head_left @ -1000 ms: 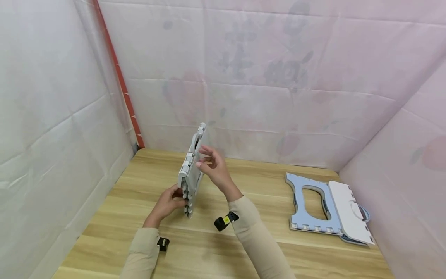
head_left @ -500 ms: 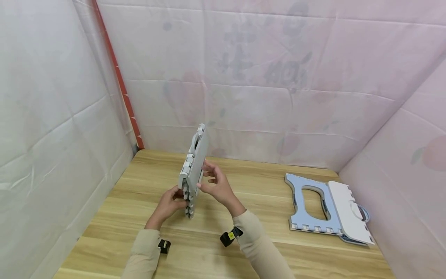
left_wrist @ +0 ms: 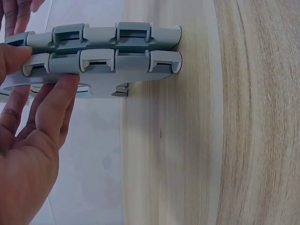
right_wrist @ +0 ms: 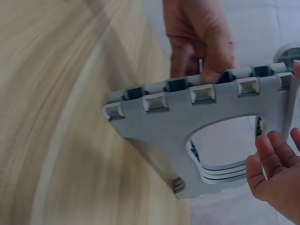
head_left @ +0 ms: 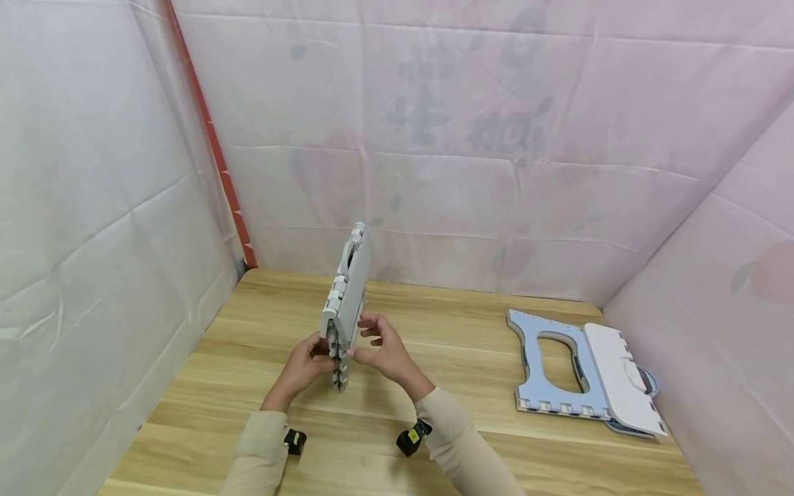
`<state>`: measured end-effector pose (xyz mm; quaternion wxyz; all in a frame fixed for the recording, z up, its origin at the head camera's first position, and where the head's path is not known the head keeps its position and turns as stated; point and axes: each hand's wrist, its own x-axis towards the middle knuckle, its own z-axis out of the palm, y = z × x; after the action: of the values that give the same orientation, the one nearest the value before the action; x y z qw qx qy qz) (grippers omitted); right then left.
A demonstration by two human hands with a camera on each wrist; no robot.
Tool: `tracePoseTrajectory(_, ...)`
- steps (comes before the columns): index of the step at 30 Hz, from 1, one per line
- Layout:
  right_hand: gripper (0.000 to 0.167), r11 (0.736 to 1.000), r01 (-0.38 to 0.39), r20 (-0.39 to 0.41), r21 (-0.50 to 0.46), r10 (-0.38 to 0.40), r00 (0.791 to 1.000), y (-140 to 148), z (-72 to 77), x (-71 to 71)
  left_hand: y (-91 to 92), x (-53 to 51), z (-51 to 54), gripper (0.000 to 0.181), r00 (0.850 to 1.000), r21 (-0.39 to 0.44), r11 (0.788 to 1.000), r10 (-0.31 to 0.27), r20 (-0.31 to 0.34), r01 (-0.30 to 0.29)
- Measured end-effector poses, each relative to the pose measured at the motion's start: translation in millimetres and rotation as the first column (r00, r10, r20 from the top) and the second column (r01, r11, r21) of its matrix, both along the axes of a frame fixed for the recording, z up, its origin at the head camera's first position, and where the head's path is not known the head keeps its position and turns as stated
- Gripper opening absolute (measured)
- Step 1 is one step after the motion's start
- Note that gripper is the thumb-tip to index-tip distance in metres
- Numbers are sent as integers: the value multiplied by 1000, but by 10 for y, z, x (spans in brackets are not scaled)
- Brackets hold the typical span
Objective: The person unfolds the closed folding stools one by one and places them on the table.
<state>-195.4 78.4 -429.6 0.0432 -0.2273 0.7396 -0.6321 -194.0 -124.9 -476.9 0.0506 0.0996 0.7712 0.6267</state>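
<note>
A grey folding stool (head_left: 349,289), folded nearly flat, stands on edge on the table with its handle loop at the top. My left hand (head_left: 302,370) grips its near hinged edge low down, the thumb on one side and fingers (left_wrist: 56,108) on the other, as the left wrist view shows. Beside the stool's right face is my right hand (head_left: 386,353), fingers bent loosely. In the right wrist view those fingers (right_wrist: 265,159) lie near the leg panel's cut-out, apparently not wrapped round anything; whether the thumb touches the panel is unclear.
A blue and white folding stool (head_left: 561,368) lies flat at the table's right side. The wooden table (head_left: 434,303) meets white sheeting (head_left: 446,207) at the back and sides. A red strip (head_left: 217,151) runs up the back left corner.
My right hand has moved down along the stool's right face, from near the handle to the lower leg panel. The left hand keeps its grip, and the stool stays almost still.
</note>
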Motion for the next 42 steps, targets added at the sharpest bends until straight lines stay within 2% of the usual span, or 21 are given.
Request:
tracePoseTrajectory(4,61,998,42,-8,36,-42,999,-41,-237,-53,-7,-19,-51,35,1000,1,1000,-2,-30,2)
tracePoseTrajectory(7,62,993,65,-12,94,-64,998,-78,-402,-79,-20,-85,-182,36,999,8,1000,7,-35,-7)
tracePoseTrajectory(11,65,984,53,-17,170,-51,999,-127,-507,-66,-38,-168,-345,36,999,9,1000,19,-27,-19)
tracePoseTrajectory(13,64,979,46,-20,200,-43,999,-147,-547,-61,-38,-176,-375,36,999,8,1000,16,-39,-16)
tracePoseTrajectory(16,61,976,44,-25,214,-39,999,-162,-588,-45,-31,-167,-387,36,999,11,1000,13,-49,-13)
tracePoseTrajectory(18,58,981,41,-14,192,-39,999,-171,-489,16,-27,-156,-384,35,999,17,1000,13,-51,-13)
tracePoseTrajectory(20,55,984,48,-2,170,-48,999,-184,-424,52,-21,-113,-306,34,999,21,1000,10,-47,-9)
tracePoseTrajectory(23,50,987,68,-8,144,-68,998,-221,-416,40,-18,-54,-184,33,999,23,1000,3,-39,-2)
tracePoseTrajectory(25,47,984,97,-38,146,-92,995,-246,-550,-36,-17,-14,-103,33,999,20,1000,-3,-34,4)
tracePoseTrajectory(27,44,981,118,-87,155,-106,991,-260,-653,-89,-20,-8,-88,33,1000,21,1000,-7,-24,8)
tracePoseTrajectory(30,40,971,139,-178,197,-104,979,-264,-709,-118,-21,-3,-79,32,1000,23,1000,-12,-16,13)
tracePoseTrajectory(34,39,951,155,-285,266,-76,956,-261,-710,-123,-29,0,-78,33,1000,12,1000,-13,-13,13)
tracePoseTrajectory(38,38,940,169,-323,296,-68,944,-262,-706,-129,-32,-4,-91,35,1000,1,1000,-15,-26,15)
tracePoseTrajectory(42,38,934,183,-326,306,-77,942,-268,-708,-129,-40,-78,-231,34,999,13,1000,-8,-37,8)
